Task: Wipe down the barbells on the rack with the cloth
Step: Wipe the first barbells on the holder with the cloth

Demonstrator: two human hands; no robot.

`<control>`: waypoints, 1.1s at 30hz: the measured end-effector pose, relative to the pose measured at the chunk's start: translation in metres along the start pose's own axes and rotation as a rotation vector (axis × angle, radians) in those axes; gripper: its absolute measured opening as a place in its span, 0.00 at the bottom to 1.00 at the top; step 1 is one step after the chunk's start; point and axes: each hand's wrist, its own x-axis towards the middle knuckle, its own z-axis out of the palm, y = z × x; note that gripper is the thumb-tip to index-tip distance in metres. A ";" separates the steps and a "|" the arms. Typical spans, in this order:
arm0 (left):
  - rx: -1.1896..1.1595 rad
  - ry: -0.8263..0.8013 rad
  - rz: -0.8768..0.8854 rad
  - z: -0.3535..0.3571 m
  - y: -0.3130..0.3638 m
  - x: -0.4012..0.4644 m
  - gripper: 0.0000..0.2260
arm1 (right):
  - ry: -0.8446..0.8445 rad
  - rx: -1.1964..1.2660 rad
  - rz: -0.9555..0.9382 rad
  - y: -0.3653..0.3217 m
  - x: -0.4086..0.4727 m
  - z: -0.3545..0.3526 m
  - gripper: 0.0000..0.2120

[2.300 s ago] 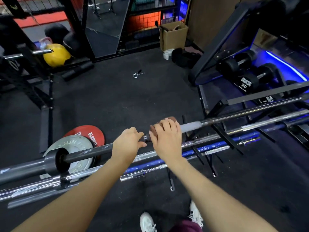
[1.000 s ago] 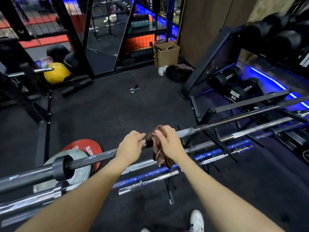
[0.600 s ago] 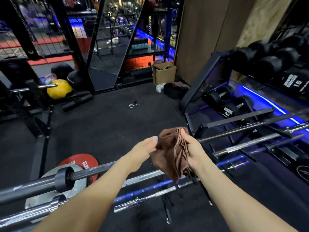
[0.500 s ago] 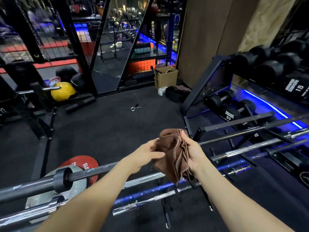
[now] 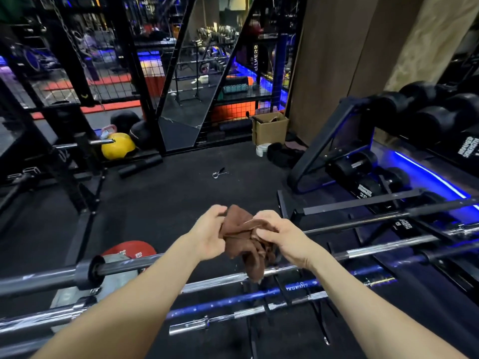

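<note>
I count four barbells lying across the rack in front of me: a dark grey barbell (image 5: 116,266) on top, a chrome barbell (image 5: 220,279) under it, a blue barbell (image 5: 233,301) below that, and a short chrome bar (image 5: 233,318) lowest. One brown cloth (image 5: 243,239) sits between two hands, my left hand (image 5: 208,238) and right hand (image 5: 285,239). Beyond them I see two weight plates, one red plate (image 5: 129,251) and one grey plate (image 5: 116,275), plus one yellow ball (image 5: 118,146), one cardboard box (image 5: 269,130) and one spring collar (image 5: 219,173) on the floor.
</note>
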 end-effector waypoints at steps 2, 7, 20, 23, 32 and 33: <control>0.055 -0.038 -0.006 0.000 -0.001 -0.003 0.28 | -0.107 -0.184 -0.014 -0.005 0.001 -0.002 0.17; 0.174 0.014 0.104 -0.003 -0.007 -0.006 0.16 | -0.002 0.187 0.104 0.002 0.004 -0.015 0.23; 0.696 0.256 0.417 -0.031 -0.014 0.036 0.18 | 0.382 -0.880 0.091 0.013 0.039 -0.010 0.11; 0.977 0.367 0.480 -0.041 -0.024 0.045 0.20 | 0.606 -1.301 -0.106 0.018 0.046 -0.007 0.17; 1.513 0.418 0.405 -0.073 -0.056 0.036 0.21 | 0.348 -1.263 0.004 0.078 0.032 0.016 0.14; 1.559 0.420 0.395 -0.075 -0.056 0.036 0.21 | 0.338 -1.269 -0.047 0.073 0.032 0.011 0.14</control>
